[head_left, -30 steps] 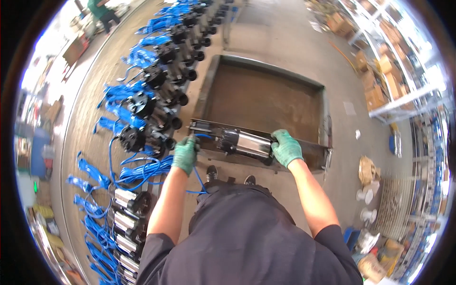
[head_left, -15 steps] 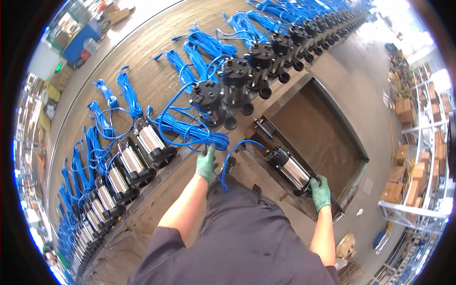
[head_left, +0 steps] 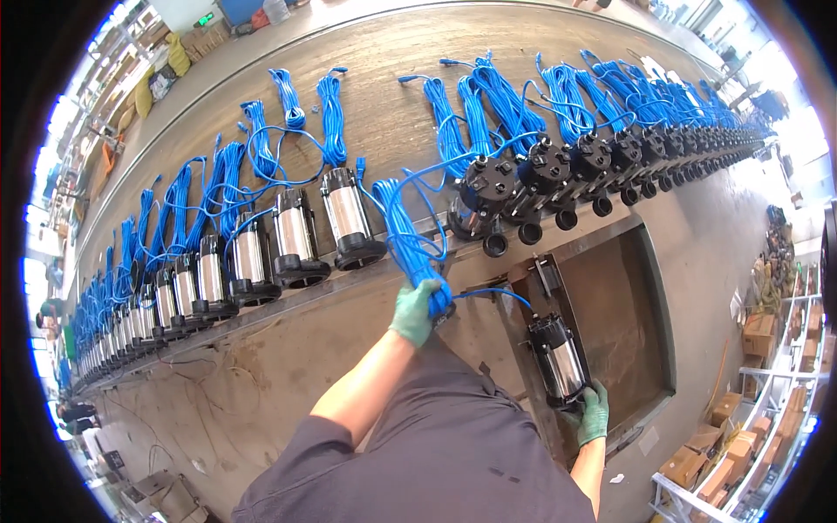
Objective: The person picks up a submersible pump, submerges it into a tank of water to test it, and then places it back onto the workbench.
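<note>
Left hand (head_left: 412, 312): grip clenched round the near end of a blue cable bundle (head_left: 406, 235), right by the desk (head_left: 384, 52) edge!
Right hand (head_left: 594, 413): on the lower end of the pump (head_left: 561, 364); can't tell whether this grip is closed.
Pump: over the metal tray's (head_left: 621, 301) left part, blue cord (head_left: 501, 290) arching leftward.
Desk: more pumps (head_left: 346, 209) along the edge, blue coils (head_left: 445, 126) behind!

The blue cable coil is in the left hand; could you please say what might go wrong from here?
The cable lead from the coil to the silver-and-black pump might tug on it if the left hand pulls away. The right hand is only at one end of that pump, so it could shift. The coil lies beside a neighbouring pump and might snag.
</note>
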Demonstrator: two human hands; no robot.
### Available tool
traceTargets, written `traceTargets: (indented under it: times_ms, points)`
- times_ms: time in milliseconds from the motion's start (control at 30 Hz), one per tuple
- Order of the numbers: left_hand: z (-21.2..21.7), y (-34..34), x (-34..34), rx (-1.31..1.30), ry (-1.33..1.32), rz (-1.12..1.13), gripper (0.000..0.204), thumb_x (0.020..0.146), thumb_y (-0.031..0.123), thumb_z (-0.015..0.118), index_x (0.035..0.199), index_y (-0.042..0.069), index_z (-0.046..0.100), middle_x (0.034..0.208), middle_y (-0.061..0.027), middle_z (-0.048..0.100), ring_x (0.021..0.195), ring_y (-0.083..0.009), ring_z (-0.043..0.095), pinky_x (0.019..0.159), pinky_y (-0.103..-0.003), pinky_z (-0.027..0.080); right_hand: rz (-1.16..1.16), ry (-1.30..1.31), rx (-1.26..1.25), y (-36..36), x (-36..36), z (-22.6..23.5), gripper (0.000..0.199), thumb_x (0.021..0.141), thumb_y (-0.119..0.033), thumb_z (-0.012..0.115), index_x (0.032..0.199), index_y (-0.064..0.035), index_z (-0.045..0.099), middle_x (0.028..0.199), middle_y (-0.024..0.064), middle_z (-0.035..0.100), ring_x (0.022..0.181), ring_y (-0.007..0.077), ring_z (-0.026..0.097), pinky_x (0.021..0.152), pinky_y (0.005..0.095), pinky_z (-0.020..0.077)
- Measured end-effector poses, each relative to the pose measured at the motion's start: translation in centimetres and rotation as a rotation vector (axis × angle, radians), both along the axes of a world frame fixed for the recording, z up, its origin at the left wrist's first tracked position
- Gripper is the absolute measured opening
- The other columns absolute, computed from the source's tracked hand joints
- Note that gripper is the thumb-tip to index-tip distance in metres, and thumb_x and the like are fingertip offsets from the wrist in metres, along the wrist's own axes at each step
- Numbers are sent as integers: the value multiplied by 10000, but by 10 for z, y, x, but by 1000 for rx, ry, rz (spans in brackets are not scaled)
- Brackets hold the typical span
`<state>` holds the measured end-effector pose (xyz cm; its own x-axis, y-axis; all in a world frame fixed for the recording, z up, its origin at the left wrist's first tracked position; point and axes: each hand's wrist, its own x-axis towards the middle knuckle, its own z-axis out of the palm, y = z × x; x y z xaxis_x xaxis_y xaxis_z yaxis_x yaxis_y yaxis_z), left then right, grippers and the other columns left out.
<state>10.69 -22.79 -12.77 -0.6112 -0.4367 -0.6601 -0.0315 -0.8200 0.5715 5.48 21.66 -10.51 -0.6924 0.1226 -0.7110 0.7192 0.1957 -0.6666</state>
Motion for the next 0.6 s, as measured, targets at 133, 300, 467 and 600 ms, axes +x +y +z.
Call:
traceTargets:
  times_ms: [133, 300, 467, 600]
  points:
    - [-2, -5, 77, -294, 143, -90, 523, 887, 140, 748, 1349, 58, 517, 1051, -45, 638, 902, -167, 660, 759, -326, 582, 86, 49, -21, 10, -2, -8, 419, 944, -176, 588, 1362, -143, 579, 1145, 86, 660, 937, 267, 718, 716, 464, 677]
    - [71, -30, 115, -611, 156, 10, 686, 819, 124, 836, 1414, 34, 506, 1128, -126, 709, 1024, -243, 723, 869, -384, 609, 334, 237, 59, -6, -13, 8, 312, 879, -34, 659, 1189, -73, 674, 894, 7, 649, 740, 104, 630, 570, 280, 561]
    - [188, -100, 126, -991, 484, 117, 762, 796, 122, 891, 1454, 44, 513, 1123, -145, 727, 1011, -276, 709, 982, -471, 557, 535, 206, -8, -94, -29, 65, 284, 885, -42, 685, 1165, -15, 657, 1008, 71, 672, 843, 144, 689, 716, 303, 620]
    - [289, -152, 138, -1405, 587, 111, 788, 829, 369, 822, 1463, 51, 480, 1027, -92, 652, 947, -261, 653, 1034, -512, 454, 592, 35, -224, -168, -36, 43, 339, 904, -89, 717, 1223, -6, 634, 1047, 103, 685, 869, 192, 733, 726, 353, 653]
